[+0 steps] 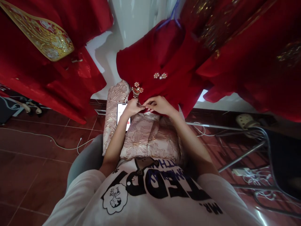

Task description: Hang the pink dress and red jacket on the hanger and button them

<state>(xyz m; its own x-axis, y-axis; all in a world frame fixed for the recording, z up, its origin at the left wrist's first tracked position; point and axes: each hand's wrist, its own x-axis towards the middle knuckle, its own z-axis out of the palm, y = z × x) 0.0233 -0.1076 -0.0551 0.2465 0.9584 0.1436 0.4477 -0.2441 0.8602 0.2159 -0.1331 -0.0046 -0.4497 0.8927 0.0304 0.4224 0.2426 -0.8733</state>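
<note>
My left hand [134, 106] is closed in a pinch at the lower edge of a red velvet-like garment [141, 64]. Thumb and fingers of my right hand [161, 105] meet its fingertips; what lies between them is too small to make out. Just above my left hand, a jewelled ornament [136, 90] with pearl-like flowers sits on the red cloth. Higher on the garment is a beaded flower clasp [160, 76]. Beneath my wrists lies a pink, shiny quilted fabric [141, 135] over my lap. A lit phone [121, 109] rests on it, partly covered by my left forearm.
Red garments with gold embroidery [50, 44] hang at the left, and more red cloth [246, 69] hangs at the right. A metal-framed chair [268, 150] stands on the right, near tangled white cables [256, 175]. A cable [58, 146] crosses the tiled floor [28, 163].
</note>
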